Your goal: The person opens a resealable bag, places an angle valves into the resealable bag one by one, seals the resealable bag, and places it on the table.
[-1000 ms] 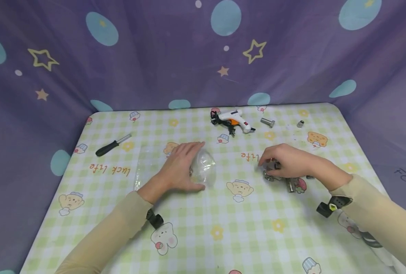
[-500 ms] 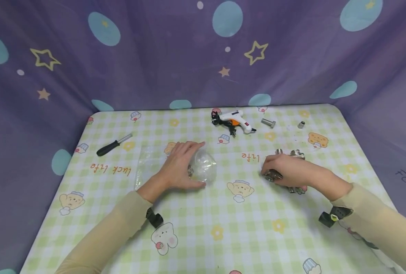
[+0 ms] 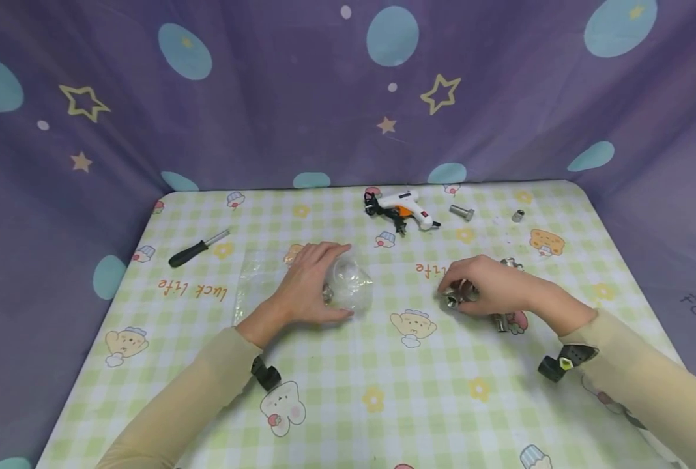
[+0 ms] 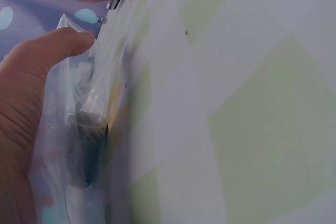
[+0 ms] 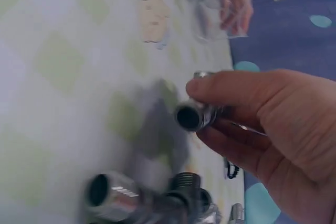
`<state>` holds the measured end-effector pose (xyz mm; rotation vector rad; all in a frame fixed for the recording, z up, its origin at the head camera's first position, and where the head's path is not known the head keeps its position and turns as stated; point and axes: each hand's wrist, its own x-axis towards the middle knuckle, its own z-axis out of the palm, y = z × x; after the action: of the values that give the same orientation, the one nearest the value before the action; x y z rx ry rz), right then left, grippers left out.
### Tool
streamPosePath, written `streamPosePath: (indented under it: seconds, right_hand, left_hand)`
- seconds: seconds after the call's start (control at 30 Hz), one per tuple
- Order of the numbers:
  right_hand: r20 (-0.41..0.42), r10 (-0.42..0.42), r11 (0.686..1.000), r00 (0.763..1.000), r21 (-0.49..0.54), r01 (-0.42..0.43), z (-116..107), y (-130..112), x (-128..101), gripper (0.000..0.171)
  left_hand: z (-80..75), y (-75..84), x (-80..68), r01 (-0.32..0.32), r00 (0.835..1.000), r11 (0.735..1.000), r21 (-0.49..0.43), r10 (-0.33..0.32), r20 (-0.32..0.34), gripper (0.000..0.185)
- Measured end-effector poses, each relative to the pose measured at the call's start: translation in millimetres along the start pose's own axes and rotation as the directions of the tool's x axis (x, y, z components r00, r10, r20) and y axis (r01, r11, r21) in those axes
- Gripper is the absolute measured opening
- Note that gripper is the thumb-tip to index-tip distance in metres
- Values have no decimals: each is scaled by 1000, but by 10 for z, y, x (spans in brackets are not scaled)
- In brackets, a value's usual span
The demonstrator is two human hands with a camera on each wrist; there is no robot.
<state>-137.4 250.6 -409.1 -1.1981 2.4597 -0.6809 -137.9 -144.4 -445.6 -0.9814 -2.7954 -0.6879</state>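
Note:
My left hand [image 3: 309, 286] holds a clear plastic bag [image 3: 356, 286] at the left of centre, thumb and fingers spread around its mouth. Inside the bag lies a metal piece [image 4: 90, 142], blurred by the plastic in the left wrist view. At the right, my right hand [image 3: 491, 281] pinches a shiny threaded metal pipe fitting [image 5: 191, 116] between thumb and fingers, just above the cloth. More metal pipe fittings [image 5: 118, 198] lie beneath that hand, partly hidden by it in the head view. The two hands are apart.
A white glue gun [image 3: 421, 218] with a black cord lies at the back, beside a metal bolt [image 3: 461, 212] and a small metal part [image 3: 518, 215]. A black-handled screwdriver [image 3: 189, 253] is at the left. Purple curtains [image 3: 301, 98] enclose the checked tablecloth [image 3: 424, 417].
My right hand has picked up a pipe fitting from the pile and shifted slightly left with it. My left hand keeps its place at the bag.

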Motion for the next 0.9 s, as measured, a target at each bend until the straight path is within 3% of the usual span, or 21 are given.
streamPosePath:
  seconds: [0.17, 0.4, 0.67, 0.9]
  right_hand:
    - [-89, 79, 994, 993, 84, -71, -99, -4, 109, 36]
    - [-189, 206, 971, 960, 162, -176, -92, -70, 356, 34]
    - [-234, 169, 967, 957, 229, -115, -20, -245, 677, 33]
    - [-303, 152, 955, 941, 291, -60, 106, -357, 974, 32]
  left_hand:
    - [4, 2, -4, 2, 1000, 1000, 0, -2, -3, 119]
    - [24, -6, -23, 5, 1000, 1000, 3, -5, -6, 121]
    - [5, -1, -17, 8, 1000, 1000, 5, -8, -2, 121]
    - [3, -9, -10, 9, 1000, 1000, -4, -9, -4, 124]
